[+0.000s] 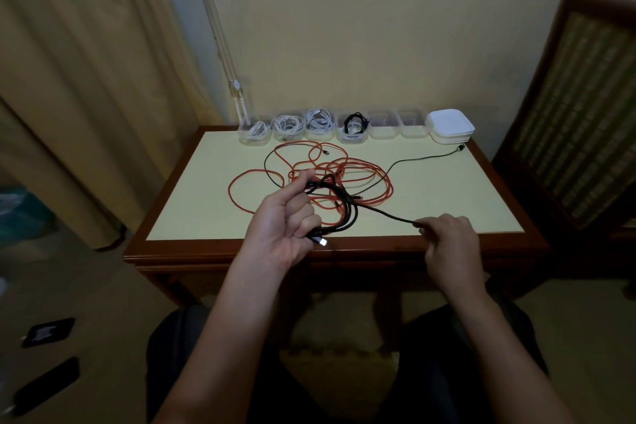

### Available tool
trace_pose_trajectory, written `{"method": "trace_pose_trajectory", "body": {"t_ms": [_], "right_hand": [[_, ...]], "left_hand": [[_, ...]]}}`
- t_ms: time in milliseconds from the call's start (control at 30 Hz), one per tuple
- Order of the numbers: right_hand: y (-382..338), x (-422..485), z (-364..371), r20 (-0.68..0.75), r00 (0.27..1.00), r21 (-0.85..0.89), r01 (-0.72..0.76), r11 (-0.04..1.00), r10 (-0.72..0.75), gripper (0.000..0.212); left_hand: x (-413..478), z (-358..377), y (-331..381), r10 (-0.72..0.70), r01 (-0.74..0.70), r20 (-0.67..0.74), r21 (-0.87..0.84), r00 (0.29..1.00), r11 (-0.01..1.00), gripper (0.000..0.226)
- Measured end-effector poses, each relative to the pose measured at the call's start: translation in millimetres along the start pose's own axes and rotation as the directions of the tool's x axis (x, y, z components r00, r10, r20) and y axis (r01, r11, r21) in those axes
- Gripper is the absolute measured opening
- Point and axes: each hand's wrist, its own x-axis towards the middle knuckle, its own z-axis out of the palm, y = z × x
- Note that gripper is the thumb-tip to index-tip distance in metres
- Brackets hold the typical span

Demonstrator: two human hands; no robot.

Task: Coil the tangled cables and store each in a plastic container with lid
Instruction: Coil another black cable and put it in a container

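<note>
My left hand [287, 220] grips several loops of a black cable [347, 210] above the table's front edge, with its silver plug hanging below my fingers. My right hand [447, 237] pinches the same black cable, which stretches taut between my hands. A tangled red cable [371, 179] lies spread on the table behind them, with a thin dark cable [423, 158] running through it toward the right. Along the table's back edge stand clear plastic containers: three with coiled white cables [287, 124], one with a coiled black cable [354, 126], two empty ones [395, 127]. A stack of white lids [449, 124] sits at the right.
The wooden table [206, 248] has a pale yellow top and stands against a wall. A curtain [86, 79] hangs at the left, and a chair [581, 107] stands at the right. Dark objects [48, 332] lie on the floor at the lower left.
</note>
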Motion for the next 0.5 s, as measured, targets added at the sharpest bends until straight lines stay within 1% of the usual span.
{"method": "trace_pose_trajectory", "body": {"t_ms": [133, 233, 433, 500], "right_hand": [[-6.0, -4.4, 0.8, -0.005, 0.997, -0.058, 0.079, 0.995, -0.079, 0.039], [-6.6, -6.4, 1.2, -0.036, 0.994, -0.071, 0.098, 0.993, -0.100, 0.039], [2.4, 5.8, -4.5, -0.077, 0.996, 0.010, 0.039, 0.999, -0.038, 0.041], [-1.7, 6.7, -7.5, -0.062, 0.998, 0.099, -0.008, 0.995, 0.015, 0.033]], "left_hand": [[-2.8, 0.8, 3.7, -0.013, 0.012, -0.004, -0.047, 1.000, 0.999, 0.026], [-3.9, 1.2, 8.9, 0.000, 0.000, -0.006, -0.028, 1.000, 1.000, 0.029], [-7.0, -0.2, 15.7, -0.004, 0.004, 0.011, 0.026, 1.000, 1.000, 0.027], [-8.0, -0.1, 14.4, 0.001, -0.001, 0.014, -0.003, 1.000, 1.000, 0.026]]}}
